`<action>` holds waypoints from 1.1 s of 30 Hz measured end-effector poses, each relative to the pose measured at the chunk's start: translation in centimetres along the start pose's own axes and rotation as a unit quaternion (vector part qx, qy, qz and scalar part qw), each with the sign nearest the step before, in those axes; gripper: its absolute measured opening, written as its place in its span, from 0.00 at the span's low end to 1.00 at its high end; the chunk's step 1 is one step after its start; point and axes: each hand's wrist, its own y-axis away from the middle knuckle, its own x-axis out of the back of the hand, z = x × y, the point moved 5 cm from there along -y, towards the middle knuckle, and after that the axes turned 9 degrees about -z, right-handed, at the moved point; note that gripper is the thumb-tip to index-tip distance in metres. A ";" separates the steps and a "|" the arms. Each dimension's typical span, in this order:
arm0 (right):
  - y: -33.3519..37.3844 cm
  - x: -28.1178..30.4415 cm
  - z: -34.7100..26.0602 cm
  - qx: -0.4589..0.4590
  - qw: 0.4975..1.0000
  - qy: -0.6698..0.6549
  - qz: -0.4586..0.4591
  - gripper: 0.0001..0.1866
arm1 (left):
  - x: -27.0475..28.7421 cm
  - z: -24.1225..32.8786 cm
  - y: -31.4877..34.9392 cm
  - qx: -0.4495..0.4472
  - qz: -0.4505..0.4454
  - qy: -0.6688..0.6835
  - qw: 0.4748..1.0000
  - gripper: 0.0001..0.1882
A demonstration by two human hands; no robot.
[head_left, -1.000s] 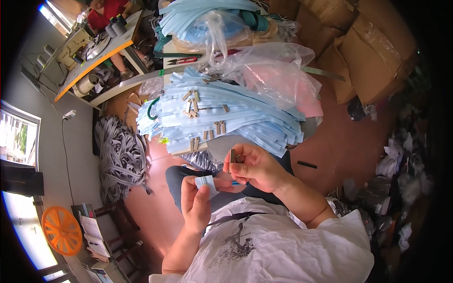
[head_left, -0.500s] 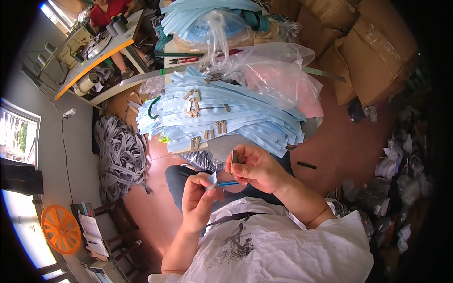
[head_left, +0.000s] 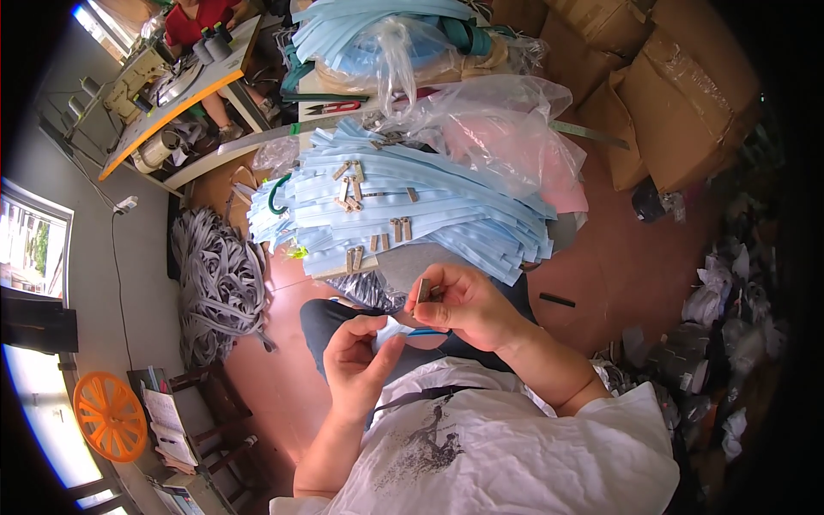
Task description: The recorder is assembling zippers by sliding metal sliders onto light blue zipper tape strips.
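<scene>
My left hand (head_left: 354, 354) pinches the end of a light blue strip of zipper tape (head_left: 390, 330) between thumb and fingers. Just right of it, and slightly higher, my right hand (head_left: 463, 307) grips a small metal zipper pull (head_left: 423, 292) at its fingertips. Tape and pull are close together; whether they touch I cannot tell. A thin bright blue strip (head_left: 427, 332) shows below the right fingers. In front of my knees lies a big heap of light blue zipper tapes (head_left: 343, 227), with several metal zipper pulls (head_left: 402, 229) scattered on top.
Clear plastic bags (head_left: 515, 112) and red-handled scissors (head_left: 335, 108) lie beyond the heap. Cardboard boxes (head_left: 687, 103) stand at far right. Grey tape (head_left: 219, 283) is piled on the floor at left. A person in red (head_left: 193, 26) sits by a sewing table (head_left: 184, 112).
The tape end in my left hand has moved slightly right and shows more of its width. In my right fingers the zipper pull has tilted and dropped a little.
</scene>
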 end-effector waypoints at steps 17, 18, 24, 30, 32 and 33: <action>0.0 -0.3 0.2 -0.010 0.997 0.082 0.006 0.08 | -0.3 0.4 0.0 -0.001 0.019 -0.113 0.993 0.17; 0.0 -0.4 0.1 -0.009 0.995 0.095 0.009 0.09 | -0.3 0.4 0.1 0.004 0.022 -0.121 0.992 0.17; 0.1 -0.3 0.0 -0.024 0.987 0.154 0.027 0.09 | -0.4 0.6 0.1 0.011 0.027 -0.139 0.990 0.17; 0.0 -0.2 0.1 -0.036 0.984 0.171 0.027 0.09 | -0.4 0.5 0.2 0.024 0.025 -0.126 0.991 0.17; 0.0 -0.1 0.2 -0.045 0.985 0.164 0.030 0.09 | -0.4 0.5 0.2 0.022 0.024 -0.130 0.991 0.17; -0.1 -0.1 0.3 -0.031 0.992 0.123 0.019 0.09 | -0.4 0.4 0.2 0.026 0.024 -0.120 0.992 0.17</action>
